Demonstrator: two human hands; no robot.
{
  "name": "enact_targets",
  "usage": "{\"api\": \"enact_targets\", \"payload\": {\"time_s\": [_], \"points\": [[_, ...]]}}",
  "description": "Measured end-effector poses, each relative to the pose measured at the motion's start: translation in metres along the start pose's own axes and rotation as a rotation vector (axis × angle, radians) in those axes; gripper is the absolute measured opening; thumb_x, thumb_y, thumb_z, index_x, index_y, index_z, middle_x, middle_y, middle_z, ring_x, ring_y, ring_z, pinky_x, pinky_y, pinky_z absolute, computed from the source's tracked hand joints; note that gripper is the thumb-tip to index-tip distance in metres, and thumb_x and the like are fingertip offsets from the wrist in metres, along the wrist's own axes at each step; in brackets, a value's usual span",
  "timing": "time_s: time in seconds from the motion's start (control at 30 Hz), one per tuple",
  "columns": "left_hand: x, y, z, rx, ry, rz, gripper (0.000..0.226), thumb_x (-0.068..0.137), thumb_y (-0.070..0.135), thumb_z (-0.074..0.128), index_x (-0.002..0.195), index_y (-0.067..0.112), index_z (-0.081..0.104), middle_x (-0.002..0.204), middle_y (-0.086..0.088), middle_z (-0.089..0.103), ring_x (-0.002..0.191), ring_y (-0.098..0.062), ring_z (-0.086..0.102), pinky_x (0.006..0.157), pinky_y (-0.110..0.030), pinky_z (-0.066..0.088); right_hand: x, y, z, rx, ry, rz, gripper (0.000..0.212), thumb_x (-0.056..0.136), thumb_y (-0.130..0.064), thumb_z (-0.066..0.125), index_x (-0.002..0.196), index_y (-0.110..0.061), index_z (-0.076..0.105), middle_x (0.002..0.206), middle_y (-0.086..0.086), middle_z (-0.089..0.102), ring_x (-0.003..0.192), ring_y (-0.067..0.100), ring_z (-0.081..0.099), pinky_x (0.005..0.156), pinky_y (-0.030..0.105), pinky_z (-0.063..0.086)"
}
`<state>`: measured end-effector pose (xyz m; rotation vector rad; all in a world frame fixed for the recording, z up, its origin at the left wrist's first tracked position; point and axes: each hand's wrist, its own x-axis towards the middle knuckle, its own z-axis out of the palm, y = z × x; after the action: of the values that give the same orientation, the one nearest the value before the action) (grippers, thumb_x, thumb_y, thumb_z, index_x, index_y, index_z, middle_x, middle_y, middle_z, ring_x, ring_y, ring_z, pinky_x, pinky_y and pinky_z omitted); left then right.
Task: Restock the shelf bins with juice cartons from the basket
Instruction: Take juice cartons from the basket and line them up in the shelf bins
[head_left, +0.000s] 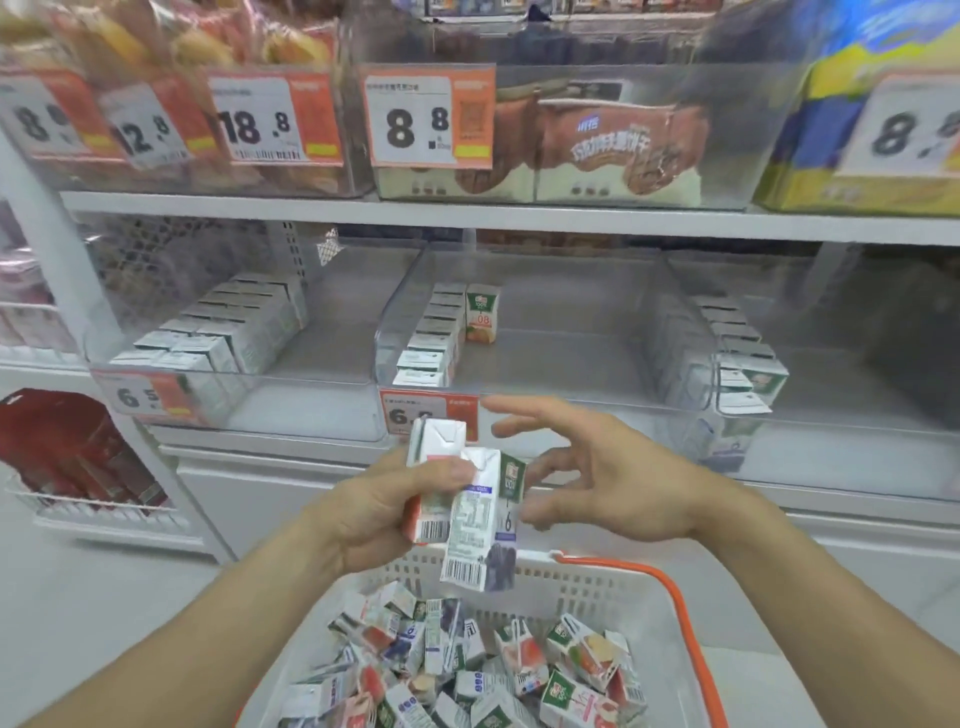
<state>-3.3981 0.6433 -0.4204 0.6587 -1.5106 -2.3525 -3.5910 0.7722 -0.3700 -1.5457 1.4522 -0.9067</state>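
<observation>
Two juice cartons sit in the left hand (379, 514), thumb clamped across their tops and fingers curled behind: an orange-sided carton (432, 486) with a barcode at its lower edge, and a purple-sided carton (480, 525) in front of it showing a nutrition panel, a second barcode, a green badge reading "100%" and a large "6". The right hand (608, 478) holds nothing; its fingers are spread and loosely bent, fingertips just beside the purple-sided carton.

Below both hands is the white basket (613, 582) with an orange handle (675, 608), holding a loose heap of small cartons (483, 670), several with the same green badge and fruit pictures.

Beyond the hands, clear shelf bins line the middle shelf. The centre bin (545, 358) holds one row of cartons along its left wall and one upright orange carton (482, 313) printed "100%" and "08". Its front tag (431, 415) begins "6", the rest hidden behind the cartons. The left bin (291, 395) has two rows of cartons and a tag (145, 397) reading "6.5". The right bin (831, 395) has a row too.

On the top shelf, price tags read "12.8", "18.8" (272, 122) and "8.8" (431, 122), the last beside brown biscuit packs (618, 150) with Chinese lettering too blurred to read.
</observation>
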Motion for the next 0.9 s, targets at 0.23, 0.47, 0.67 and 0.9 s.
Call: {"api": "enact_targets", "payload": {"time_s": [0.23,0.47,0.67,0.9], "points": [[0.031,-0.009,0.061,-0.029,-0.13,0.001,0.065,0.071,0.032,0.086,0.126,0.003,0.064,0.129,-0.029,0.061,0.11,-0.035,0.063,0.093,-0.045,0.053,-0.045,0.004,-0.039,-0.087,0.134,0.056,0.042,0.076,-0.006,0.084,0.114,-0.02,0.071,0.111,-0.009,0.072,0.089,0.031,0.07,0.086,0.04,0.059],[0.063,-0.007,0.093,0.074,0.04,0.077,0.041,0.067,0.006,0.085,0.101,0.006,0.061,0.075,-0.003,0.063,0.064,-0.008,0.061,0.051,-0.017,0.046,-0.087,0.012,-0.108,-0.274,1.119,-0.206,0.038,0.078,0.001,0.08,0.105,-0.021,0.065,0.105,-0.002,0.07,0.094,0.009,0.069,0.074,0.016,0.055],[0.074,-0.011,0.103,0.217,0.092,0.127,0.078,0.048,0.028,0.088,0.117,0.008,0.058,0.083,-0.003,0.07,0.074,-0.012,0.066,0.06,-0.023,0.052,-0.094,0.054,-0.159,-0.539,1.25,0.08,0.037,0.078,-0.002,0.079,0.102,-0.025,0.064,0.103,-0.007,0.062,0.077,0.019,0.062,0.077,0.041,0.056],[0.073,-0.019,0.093,0.292,0.081,0.089,0.07,0.045,0.033,0.089,0.105,0.005,0.065,0.08,-0.008,0.067,0.072,-0.018,0.062,0.06,-0.026,0.048,-0.075,0.084,-0.173,-0.571,0.941,0.327,0.035,0.072,-0.013,0.089,0.098,-0.024,0.068,0.082,0.001,0.065,0.07,0.019,0.06,0.069,0.037,0.054]]}}
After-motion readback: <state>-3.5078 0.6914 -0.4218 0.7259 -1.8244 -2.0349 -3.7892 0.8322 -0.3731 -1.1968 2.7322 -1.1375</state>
